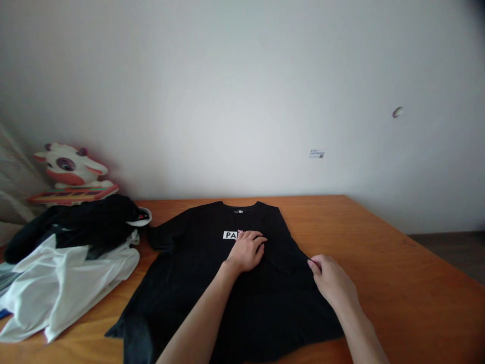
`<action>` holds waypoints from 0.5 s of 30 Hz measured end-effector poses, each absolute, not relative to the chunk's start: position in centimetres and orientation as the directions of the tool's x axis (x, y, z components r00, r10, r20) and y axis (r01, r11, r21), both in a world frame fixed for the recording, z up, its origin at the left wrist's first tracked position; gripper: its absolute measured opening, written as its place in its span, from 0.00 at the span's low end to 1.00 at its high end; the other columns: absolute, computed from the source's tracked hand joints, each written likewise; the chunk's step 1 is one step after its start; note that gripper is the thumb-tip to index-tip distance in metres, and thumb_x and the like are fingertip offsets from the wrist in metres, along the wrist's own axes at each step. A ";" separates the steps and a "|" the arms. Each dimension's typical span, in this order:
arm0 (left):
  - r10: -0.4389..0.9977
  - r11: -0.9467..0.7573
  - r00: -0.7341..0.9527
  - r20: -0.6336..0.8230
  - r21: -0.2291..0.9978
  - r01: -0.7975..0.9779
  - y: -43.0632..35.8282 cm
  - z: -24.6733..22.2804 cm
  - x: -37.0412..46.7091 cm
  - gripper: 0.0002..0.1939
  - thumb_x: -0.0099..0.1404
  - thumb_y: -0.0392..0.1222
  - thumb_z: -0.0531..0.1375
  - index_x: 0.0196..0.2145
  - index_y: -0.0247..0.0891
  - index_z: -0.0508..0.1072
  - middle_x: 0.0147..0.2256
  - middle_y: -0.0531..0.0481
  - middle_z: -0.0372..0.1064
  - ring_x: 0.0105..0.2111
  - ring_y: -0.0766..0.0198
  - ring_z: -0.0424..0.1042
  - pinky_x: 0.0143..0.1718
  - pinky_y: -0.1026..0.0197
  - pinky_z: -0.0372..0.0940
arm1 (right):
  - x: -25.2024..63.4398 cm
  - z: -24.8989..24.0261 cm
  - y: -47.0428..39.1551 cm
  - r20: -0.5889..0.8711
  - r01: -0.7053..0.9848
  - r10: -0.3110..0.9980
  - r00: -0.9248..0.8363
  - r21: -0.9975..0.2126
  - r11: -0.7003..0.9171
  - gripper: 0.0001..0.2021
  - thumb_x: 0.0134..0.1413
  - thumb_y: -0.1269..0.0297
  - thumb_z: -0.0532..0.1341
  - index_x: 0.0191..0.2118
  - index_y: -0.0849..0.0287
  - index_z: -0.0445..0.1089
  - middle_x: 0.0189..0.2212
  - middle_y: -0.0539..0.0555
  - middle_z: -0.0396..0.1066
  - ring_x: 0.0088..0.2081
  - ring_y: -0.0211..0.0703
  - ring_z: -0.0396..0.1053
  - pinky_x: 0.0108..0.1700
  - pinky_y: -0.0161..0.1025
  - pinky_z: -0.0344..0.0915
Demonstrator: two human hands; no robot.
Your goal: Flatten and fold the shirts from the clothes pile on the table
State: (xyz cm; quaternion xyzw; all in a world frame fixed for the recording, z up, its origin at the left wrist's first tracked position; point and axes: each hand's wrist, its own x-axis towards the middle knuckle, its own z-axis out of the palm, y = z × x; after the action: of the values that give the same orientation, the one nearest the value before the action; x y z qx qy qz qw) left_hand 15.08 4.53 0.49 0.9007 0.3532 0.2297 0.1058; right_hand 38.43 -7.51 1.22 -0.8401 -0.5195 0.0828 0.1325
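A black T-shirt (212, 283) lies spread on the wooden table, its collar toward the wall and a white printed label shape with letters on its chest. My left hand (248, 250) rests on the chest over part of the print, fingers extended and somewhat apart, holding nothing. At the shirt's right edge, my right hand (331, 278) pinches the black fabric between thumb and fingers. The shirt's right sleeve area is folded in over the body, and its lower left part is rumpled.
On the left of the table (397, 293) lie a white garment (71, 283) and a heap of black clothing (94, 217). Behind them stands a cow-shaped toy (71, 164) with a keyboard. A wall (235, 101) runs along the far table edge.
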 end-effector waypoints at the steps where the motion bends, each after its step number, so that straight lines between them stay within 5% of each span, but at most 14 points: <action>1: 0.688 -0.725 0.639 0.343 0.364 0.585 4.5 0.4 15.3 0.16 0.72 0.40 0.53 0.53 0.43 0.76 0.54 0.43 0.72 0.56 0.50 0.68 0.62 0.38 0.55 | 38.6 1.2 -7.6 0.003 0.851 0.893 0.450 -0.304 -0.428 0.12 0.69 0.60 0.50 0.42 0.54 0.70 0.46 0.57 0.74 0.45 0.49 0.74 0.37 0.40 0.63; 9: 0.659 -0.730 0.661 0.358 0.517 0.447 5.2 0.1 13.9 0.16 0.70 0.41 0.57 0.53 0.38 0.74 0.53 0.41 0.73 0.55 0.55 0.71 0.61 0.51 0.62 | 38.5 1.4 -7.8 0.020 0.854 0.882 0.471 -0.261 -0.450 0.13 0.69 0.59 0.48 0.41 0.53 0.70 0.46 0.57 0.75 0.45 0.49 0.74 0.35 0.40 0.63; 15: 0.769 -0.634 0.513 0.381 0.352 0.689 5.3 2.4 5.8 0.14 0.70 0.46 0.55 0.50 0.40 0.74 0.48 0.42 0.75 0.49 0.54 0.74 0.54 0.52 0.66 | 38.7 0.9 -7.8 0.035 0.857 0.889 0.456 -0.286 -0.429 0.14 0.68 0.59 0.48 0.41 0.53 0.70 0.46 0.58 0.75 0.44 0.49 0.75 0.38 0.41 0.66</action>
State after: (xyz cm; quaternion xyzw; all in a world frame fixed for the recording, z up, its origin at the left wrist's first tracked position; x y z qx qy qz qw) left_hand 5.79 5.33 2.37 0.8664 0.4206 0.2576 0.0780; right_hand 38.72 -7.85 0.86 -0.8430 -0.5178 0.0605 0.1327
